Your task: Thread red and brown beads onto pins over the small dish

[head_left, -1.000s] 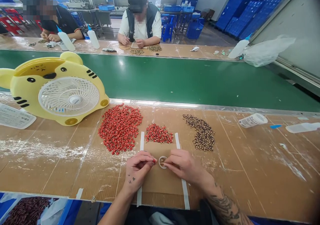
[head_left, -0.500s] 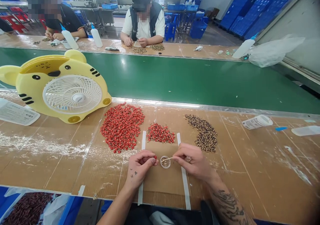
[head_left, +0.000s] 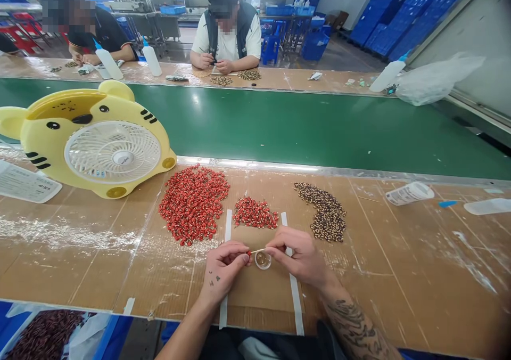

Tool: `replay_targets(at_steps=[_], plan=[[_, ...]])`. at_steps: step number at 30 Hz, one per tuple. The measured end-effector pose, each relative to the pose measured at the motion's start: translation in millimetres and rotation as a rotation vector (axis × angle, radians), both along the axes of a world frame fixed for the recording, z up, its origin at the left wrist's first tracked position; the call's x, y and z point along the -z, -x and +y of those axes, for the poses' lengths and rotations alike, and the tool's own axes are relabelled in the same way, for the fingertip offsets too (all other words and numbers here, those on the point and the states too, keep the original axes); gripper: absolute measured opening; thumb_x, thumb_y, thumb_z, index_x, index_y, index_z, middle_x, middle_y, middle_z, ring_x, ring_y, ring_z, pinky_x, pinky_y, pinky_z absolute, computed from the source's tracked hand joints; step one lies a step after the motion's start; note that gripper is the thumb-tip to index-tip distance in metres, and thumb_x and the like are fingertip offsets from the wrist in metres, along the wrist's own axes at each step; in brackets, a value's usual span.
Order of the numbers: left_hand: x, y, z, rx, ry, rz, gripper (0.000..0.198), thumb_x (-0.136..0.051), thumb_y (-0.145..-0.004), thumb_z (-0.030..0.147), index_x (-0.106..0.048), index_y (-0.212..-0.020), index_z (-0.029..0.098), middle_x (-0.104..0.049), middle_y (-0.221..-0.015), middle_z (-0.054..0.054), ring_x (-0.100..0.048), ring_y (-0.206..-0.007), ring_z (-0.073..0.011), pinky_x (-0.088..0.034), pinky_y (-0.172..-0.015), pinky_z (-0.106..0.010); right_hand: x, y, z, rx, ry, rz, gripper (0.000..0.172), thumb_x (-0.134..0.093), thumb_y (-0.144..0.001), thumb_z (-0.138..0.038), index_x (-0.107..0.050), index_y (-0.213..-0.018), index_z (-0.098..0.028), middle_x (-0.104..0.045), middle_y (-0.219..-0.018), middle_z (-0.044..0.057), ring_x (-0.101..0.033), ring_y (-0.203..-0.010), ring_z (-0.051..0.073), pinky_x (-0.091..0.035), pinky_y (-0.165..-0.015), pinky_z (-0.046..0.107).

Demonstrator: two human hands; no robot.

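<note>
My left hand (head_left: 226, 268) pinches a small red piece (head_left: 249, 253) between thumb and fingertips. In my right hand (head_left: 297, 253) is a thin pale stick (head_left: 258, 251), its far tip at the red piece. Just below the stick, a small round clear dish (head_left: 263, 261) sits on a cardboard pad (head_left: 261, 296) between two white tape strips. Beyond my hands lies a small heap of red pieces with pale tips (head_left: 255, 213). A bigger heap of red pieces (head_left: 194, 203) is to its left, and a dark-and-gold heap of small pieces (head_left: 324, 211) to its right.
A yellow animal-shaped fan (head_left: 99, 141) stands at the left. Past the cardboard-covered table runs a green conveyor belt (head_left: 279, 123); two people (head_left: 225, 35) work across it. A white tub (head_left: 410, 194) and a bottle (head_left: 487, 206) lie at the right. A blue crate (head_left: 115, 333) is at lower left.
My right hand has moved left, bringing the stick's tip from the clear dish to the red piece in my left hand. My left hand has stayed nearly still.
</note>
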State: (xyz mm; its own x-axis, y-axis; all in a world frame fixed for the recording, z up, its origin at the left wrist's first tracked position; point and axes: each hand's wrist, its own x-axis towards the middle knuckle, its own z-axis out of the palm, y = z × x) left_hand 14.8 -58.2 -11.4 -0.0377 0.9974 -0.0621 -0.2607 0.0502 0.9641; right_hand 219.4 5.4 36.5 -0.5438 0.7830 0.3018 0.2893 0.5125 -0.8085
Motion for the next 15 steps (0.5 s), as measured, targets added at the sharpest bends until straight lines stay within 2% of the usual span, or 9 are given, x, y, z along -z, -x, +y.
replay_targets(at_steps=[10, 15], plan=[[-0.1, -1.5, 1.1, -0.017, 0.023, -0.025, 0.007, -0.073, -0.079, 0.017, -0.079, -0.083, 0.018, -0.070, -0.080, -0.004, -0.068, -0.067, -0.0146, -0.054, -0.066, -0.025, 1.0, 1.7, -1.8, 0.108, -0.022, -0.031, 0.028, -0.058, -0.093, -0.028, -0.060, -0.067, -0.017, -0.051, -0.062, -0.001, -0.048, -0.059, 0.012, -0.035, -0.057, 0.025], [7.8, -0.7, 1.3, -0.076, 0.069, -0.048, 0.006, -0.076, -0.077, 0.020, -0.078, -0.083, 0.018, -0.071, -0.084, -0.004, -0.070, -0.068, -0.0149, -0.057, -0.066, -0.024, -1.0, -3.0, -4.1, 0.006, -0.033, -0.229, 0.030, -0.060, -0.092, -0.030, -0.056, -0.065, -0.018, -0.052, -0.064, -0.001, -0.049, -0.059, 0.012, -0.034, -0.056, 0.025]])
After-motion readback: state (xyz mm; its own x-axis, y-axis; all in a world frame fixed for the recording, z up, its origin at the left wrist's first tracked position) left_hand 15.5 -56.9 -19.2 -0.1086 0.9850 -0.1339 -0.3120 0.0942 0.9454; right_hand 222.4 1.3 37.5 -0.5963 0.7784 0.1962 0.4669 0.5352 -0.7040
